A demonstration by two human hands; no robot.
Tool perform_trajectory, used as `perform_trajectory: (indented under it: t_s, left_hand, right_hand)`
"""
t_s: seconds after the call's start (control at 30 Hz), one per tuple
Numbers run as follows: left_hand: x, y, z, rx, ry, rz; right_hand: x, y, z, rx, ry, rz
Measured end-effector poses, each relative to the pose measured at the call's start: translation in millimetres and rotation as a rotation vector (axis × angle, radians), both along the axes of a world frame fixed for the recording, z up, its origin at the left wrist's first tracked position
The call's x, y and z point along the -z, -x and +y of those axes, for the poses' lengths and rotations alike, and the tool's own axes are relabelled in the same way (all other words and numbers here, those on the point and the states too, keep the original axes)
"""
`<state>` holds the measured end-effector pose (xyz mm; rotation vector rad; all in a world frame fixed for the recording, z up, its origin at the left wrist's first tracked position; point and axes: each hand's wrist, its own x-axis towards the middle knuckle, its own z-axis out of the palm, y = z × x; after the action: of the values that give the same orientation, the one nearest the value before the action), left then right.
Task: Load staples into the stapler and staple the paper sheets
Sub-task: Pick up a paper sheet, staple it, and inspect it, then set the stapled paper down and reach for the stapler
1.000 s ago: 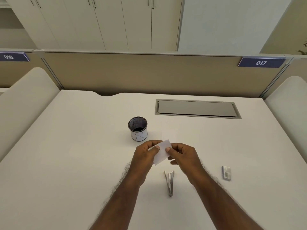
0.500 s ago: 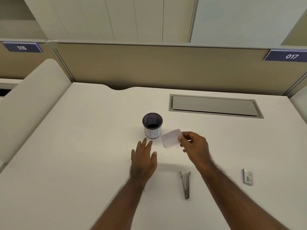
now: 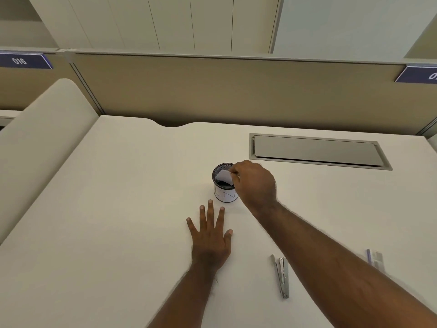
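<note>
One light, floppy paper slip [image 3: 223, 175] pinched edgewise by right hand [image 3: 254, 183] over mesh cup [image 3: 224, 185]; left hand [image 3: 210, 242] flat, fingers spread on surface [image 3: 118, 209]. Stapler [image 3: 281, 275] rigid metal; grip mid-body.

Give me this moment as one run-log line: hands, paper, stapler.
right hand: pinching paper over cup | left hand: flat on desk | stapler: lying on desk, untouched
</note>
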<state>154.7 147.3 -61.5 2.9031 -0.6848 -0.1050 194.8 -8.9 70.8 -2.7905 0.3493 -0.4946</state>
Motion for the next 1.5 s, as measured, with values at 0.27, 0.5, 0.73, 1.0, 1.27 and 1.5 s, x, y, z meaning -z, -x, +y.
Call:
perform_trajectory:
  t_s: [0.27, 0.5, 0.73, 1.0, 1.27, 1.5]
  left_hand:
    - [13.9, -2.7, 0.1, 0.004, 0.038, -0.015]
    - [18.3, -3.8, 0.5, -0.003, 0.040, -0.015]
    - [18.2, -3.9, 0.2, -0.009, 0.043, -0.022]
    - [14.3, -3.4, 0.0, -0.017, 0.020, 0.002]
    - [-3.0, 10.2, -2.1, -0.035, 0.043, 0.043]
    - [-24.1, 44.8, -3.8, -0.014, 0.024, 0.049]
  right_hand:
    - [16.7, -19.6, 3.7, -0.027, 0.336, 0.205]
    - [18.6, -28.1, 2.3, -0.083, 0.378, 0.266]
    - [15.8, -28.4, 4.0, -0.089, 0.251, 0.378]
    - [7.7, -15.9, 3.1, -0.105, 0.132, 0.335]
    - [-10.2, 33.4, -21.3, -0.083, -0.099, 0.138]
    - [-1.7, 135.5, -64.4, 0.117, -0.106, 0.085]
